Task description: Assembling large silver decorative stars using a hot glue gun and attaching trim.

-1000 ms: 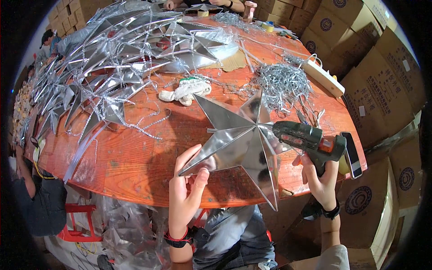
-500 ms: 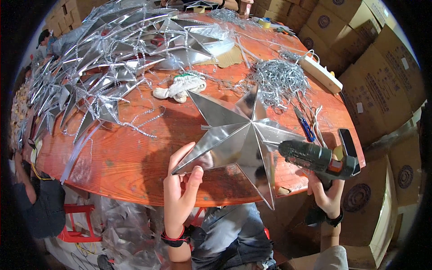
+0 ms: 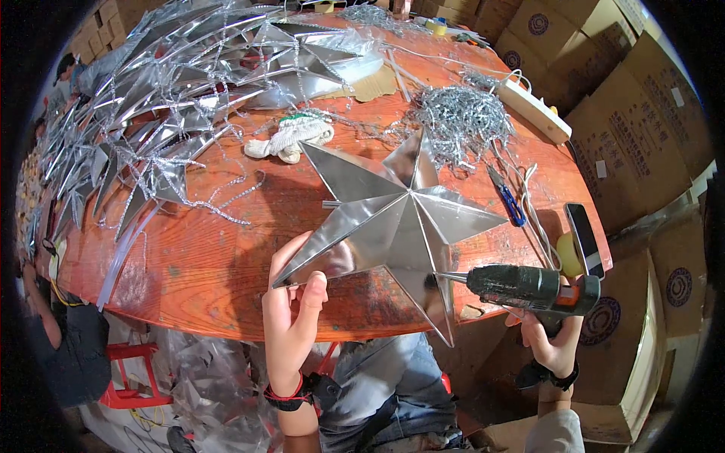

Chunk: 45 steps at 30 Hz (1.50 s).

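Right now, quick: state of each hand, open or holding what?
Left hand: closed, holding the silver star by one point.
Right hand: closed, holding the dark green glue gun by its handle.

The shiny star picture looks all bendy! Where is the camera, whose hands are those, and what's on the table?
There's no robot here, just one person's own two bare hands. The camera is worn on that person's head, looking down, and its wide fisheye lens bends straight edges. The left hand holds a silver star by one tip. The right hand grips what looks like a glue gun, its nozzle at the star's lower point. On the reddish table lie a white glove, tangled tinsel and a heap of silver stars.
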Motion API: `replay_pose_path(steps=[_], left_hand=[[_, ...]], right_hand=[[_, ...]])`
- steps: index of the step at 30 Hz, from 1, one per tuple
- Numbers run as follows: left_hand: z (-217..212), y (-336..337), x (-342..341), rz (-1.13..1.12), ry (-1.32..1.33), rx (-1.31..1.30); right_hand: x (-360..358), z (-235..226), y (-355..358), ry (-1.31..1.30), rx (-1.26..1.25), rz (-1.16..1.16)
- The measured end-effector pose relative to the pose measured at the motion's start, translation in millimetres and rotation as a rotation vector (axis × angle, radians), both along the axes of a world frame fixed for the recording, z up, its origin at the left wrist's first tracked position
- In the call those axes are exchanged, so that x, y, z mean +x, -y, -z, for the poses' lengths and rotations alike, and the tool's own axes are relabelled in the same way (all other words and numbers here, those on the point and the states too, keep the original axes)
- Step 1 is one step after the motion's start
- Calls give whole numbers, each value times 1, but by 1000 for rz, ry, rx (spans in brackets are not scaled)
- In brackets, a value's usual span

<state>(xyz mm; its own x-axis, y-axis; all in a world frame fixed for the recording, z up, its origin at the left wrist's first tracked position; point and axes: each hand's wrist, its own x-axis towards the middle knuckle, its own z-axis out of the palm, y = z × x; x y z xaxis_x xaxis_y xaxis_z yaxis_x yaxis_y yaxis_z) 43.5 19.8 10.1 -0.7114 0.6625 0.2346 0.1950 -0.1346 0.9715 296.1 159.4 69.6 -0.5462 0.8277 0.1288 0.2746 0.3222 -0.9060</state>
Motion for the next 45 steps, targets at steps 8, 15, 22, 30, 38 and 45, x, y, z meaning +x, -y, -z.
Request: replay_pose_path(steps=[8,15,22,30,38,45], left_hand=[[4,0,2,-22,9,29],[3,7,0,-19,59,-84],[6,2,-1,-28,93,8],[9,1,2,-50,98,16],[12,3,-1,-39,66,85],[3,2,-1,-56,95,12]], right_hand=[[15,4,2,-76,-76,11],[35,13,1,-106,123,-39],[58,19,-5,87,229,-4],[74,17,-3,211,138,-95],[53,8,-7,155,214,-74],[14,2,-31,337,450,-189]])
